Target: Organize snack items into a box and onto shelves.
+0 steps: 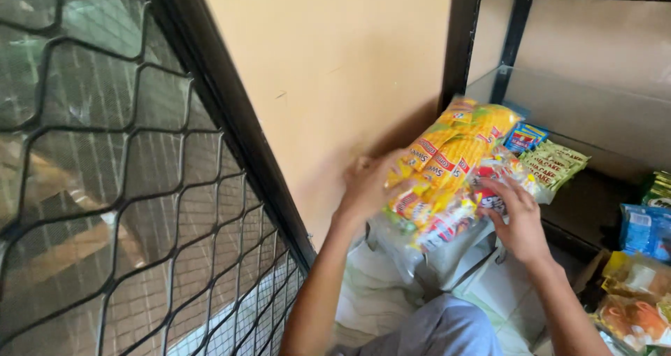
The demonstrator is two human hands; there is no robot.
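Yellow-and-red snack packets (447,167), green packets (556,164), blue packet (644,230), beige wall (335,55), black lattice grille (112,188)

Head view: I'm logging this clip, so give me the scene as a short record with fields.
setting: beige wall, metal window grille, dark shelf
left hand: grips the left side of the clear bag of yellow snack packets
right hand: holds the bag's right side
bag position: lifted in front of the shelf, tilted
on shelf: green packets, blue packet
lower right: blue and orange snack packs
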